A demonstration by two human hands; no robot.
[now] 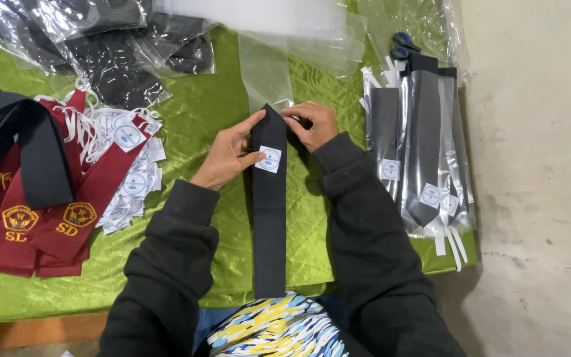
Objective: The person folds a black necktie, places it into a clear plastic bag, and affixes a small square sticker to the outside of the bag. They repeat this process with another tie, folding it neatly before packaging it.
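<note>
From the head camera, looking down, you have one long black necktie (269, 218) lying lengthwise at the centre of a table covered in shiny green cloth (199, 112), its pointed tip at twelve o'clock and its square end hanging over the near edge at six o'clock, above your lap. Your left hand (229, 155) rests on the tie's left edge, thumb pressing one small white square label (269, 159) flat against the fabric, fingers extended rather than curled. Your right hand (312, 124) pinches the tie just right of its tip, fingers bent and closed on the cloth. The tie looks light, soft and limp, likely to sag or fold if lifted by one end, so the tip and the edges near the label seem the best places to hold it. At twelve o'clock one clear plastic sleeve (266, 76) lies open-ended just beyond the tip. At three o'clock about three bagged dark ties (424, 142) lie stacked, each with a white label, and one pair of blue-handled scissors (401, 46) sits above them. At nine o'clock lie several maroon ties (47, 218) with gold badges, too overlapped to count, a heap of loose white labels (133, 178) beside them and one black tie (28, 152) across them. At eleven o'clock more bagged dark cloth (114, 59) piles up.
</note>
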